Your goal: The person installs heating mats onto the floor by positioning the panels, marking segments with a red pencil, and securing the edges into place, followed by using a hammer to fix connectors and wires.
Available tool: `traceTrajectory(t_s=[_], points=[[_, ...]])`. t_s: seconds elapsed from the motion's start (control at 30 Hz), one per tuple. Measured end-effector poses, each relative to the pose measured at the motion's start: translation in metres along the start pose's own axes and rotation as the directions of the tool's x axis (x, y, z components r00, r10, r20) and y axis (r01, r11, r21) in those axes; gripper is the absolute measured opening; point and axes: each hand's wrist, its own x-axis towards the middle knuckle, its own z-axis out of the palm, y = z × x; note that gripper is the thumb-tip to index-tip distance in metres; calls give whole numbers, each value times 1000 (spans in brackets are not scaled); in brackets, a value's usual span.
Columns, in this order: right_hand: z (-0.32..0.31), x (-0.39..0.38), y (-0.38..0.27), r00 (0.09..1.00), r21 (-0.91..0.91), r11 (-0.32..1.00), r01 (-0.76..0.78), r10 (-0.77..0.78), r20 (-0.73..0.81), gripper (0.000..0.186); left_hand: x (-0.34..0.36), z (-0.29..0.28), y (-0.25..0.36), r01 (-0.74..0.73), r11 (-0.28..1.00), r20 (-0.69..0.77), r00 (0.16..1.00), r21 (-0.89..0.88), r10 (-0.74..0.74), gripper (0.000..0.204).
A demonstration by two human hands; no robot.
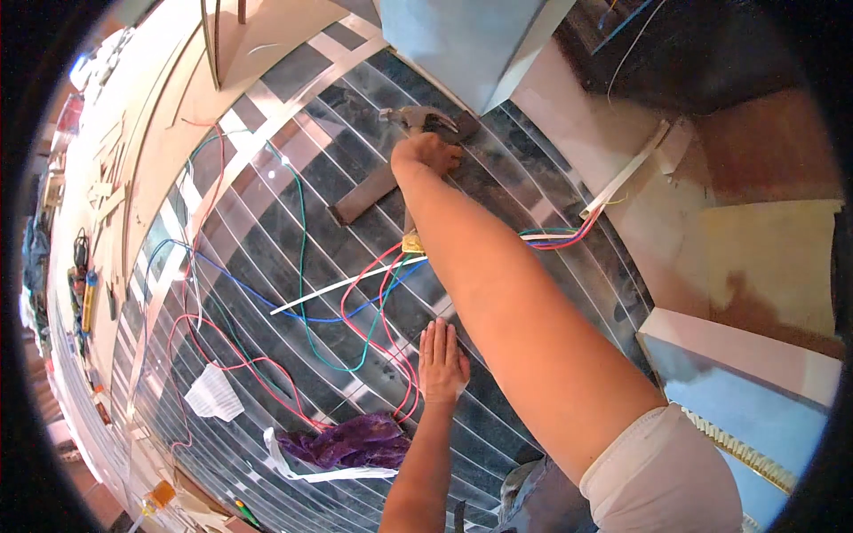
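Observation:
My right hand is closed around a claw hammer just below its metal head. Beneath it, a brown wooden strip lies slantwise on the dark, light-striped glossy surface. My right forearm crosses the middle of the view and hides part of the wires. A small yellow piece sits beside that forearm, where red, blue, green and white wires meet. My left hand rests flat and holds nothing, its fingers stretched out near looping red wires.
A purple cloth and a white crumpled piece lie at the lower left. Pale blue box-like panels stand at the top and right. Tools and wood scraps line the far left.

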Motion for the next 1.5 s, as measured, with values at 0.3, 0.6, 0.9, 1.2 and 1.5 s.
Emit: traceTrajectory(t_s=[0.3,0.6,0.9,1.2,1.5], points=[[-50,-44,11,946,625,729,279,-319,-50,35,-2,7,-5,-72,997,-65,995,42,75,57],[-241,-141,82,651,682,178,710,-536,-537,44,-32,54,-56,-69,998,-101,993,-2,68,51],[-405,-187,390,662,381,569,729,-727,-183,41,-28,51,-42,-181,968,-206,968,-175,143,38],[-445,-253,727,914,-78,931,357,-331,232,30,-7,40,-28,-206,667,-25,947,716,319,40],[-451,-288,894,995,-193,978,82,-71,68,31,-172,230,359,-854,403,207,350,-330,913,37]])
